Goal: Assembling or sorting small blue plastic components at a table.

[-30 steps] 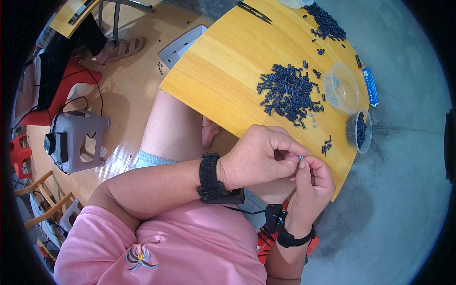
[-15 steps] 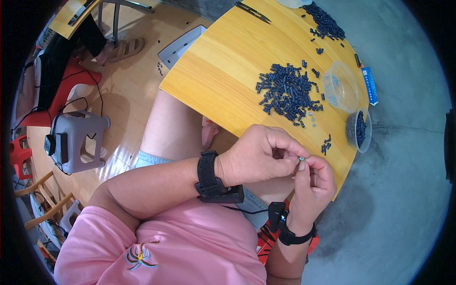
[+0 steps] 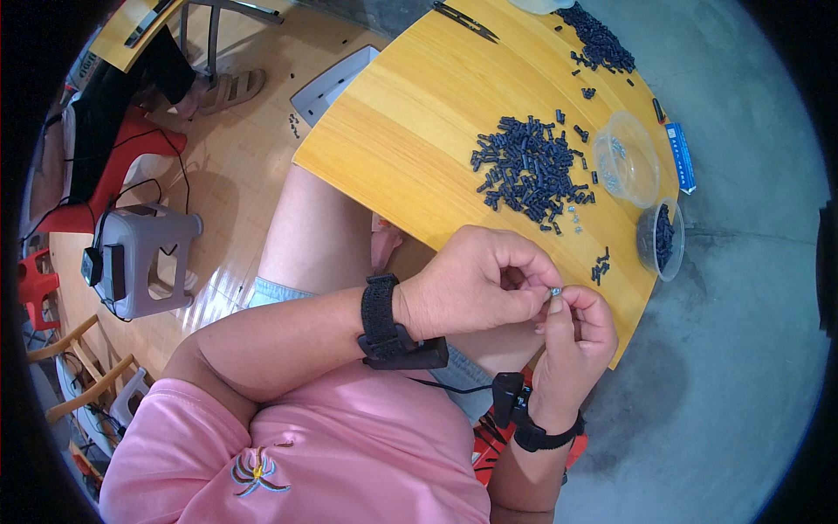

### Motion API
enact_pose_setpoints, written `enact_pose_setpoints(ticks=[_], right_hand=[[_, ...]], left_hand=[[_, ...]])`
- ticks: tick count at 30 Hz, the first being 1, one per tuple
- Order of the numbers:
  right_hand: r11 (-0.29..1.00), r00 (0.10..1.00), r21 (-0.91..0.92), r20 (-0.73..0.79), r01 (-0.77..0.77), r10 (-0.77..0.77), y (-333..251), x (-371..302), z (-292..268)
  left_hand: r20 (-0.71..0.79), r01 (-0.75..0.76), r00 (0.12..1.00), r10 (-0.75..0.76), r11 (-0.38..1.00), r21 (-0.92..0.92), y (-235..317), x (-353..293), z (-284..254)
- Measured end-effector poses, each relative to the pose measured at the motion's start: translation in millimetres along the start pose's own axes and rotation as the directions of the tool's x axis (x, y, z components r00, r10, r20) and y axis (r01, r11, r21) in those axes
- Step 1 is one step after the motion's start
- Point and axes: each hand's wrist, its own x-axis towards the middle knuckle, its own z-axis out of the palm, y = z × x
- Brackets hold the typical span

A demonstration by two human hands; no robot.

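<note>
My left hand (image 3: 476,284) and my right hand (image 3: 576,341) meet at the fingertips over the table's near edge. Both are closed in a pinch around a small shiny metal piece (image 3: 555,292); its exact kind is too small to tell, and fingers hide anything else held with it. Just beyond the hands, a few small black parts (image 3: 600,265) lie apart on the table. Farther off sits a large heap of the same black parts (image 3: 528,170). Small silvery pieces (image 3: 574,220) are scattered at that heap's near right side.
A clear round tub (image 3: 644,170) with silvery bits and a smaller cup (image 3: 665,244) of black parts stand along the right edge. Thread snips (image 3: 467,23), another black heap (image 3: 602,42) and a blue box (image 3: 680,159) lie farther out. A person's sandalled foot (image 3: 231,92) shows at upper left.
My hands stay pinched together in nearly the same place, with slight finger shifts. The metal piece shows a little more between the fingertips.
</note>
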Motion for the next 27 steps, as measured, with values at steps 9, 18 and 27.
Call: enact_pose_setpoints(ticks=[9, 18, 27], right_hand=[[0.996, 0.997, 0.05, 0.015, -0.07, 0.069, 4, 1, 0], [0.802, 0.921, -0.464, 0.094, 0.375, -0.377, 0, 5, 3], [0.617, 0.812, -0.528, 0.369, 0.584, -0.453, -4, 10, -9]], left_hand=[[-0.003, 0.126, 0.992, -0.127, 0.99, -0.057, 0, 1, -1], [0.03, 0.371, 0.927, -0.375, 0.899, -0.233, -2, 6, -13], [0.163, 0.43, 0.902, -0.399, 0.858, -0.281, -5, 6, -18]])
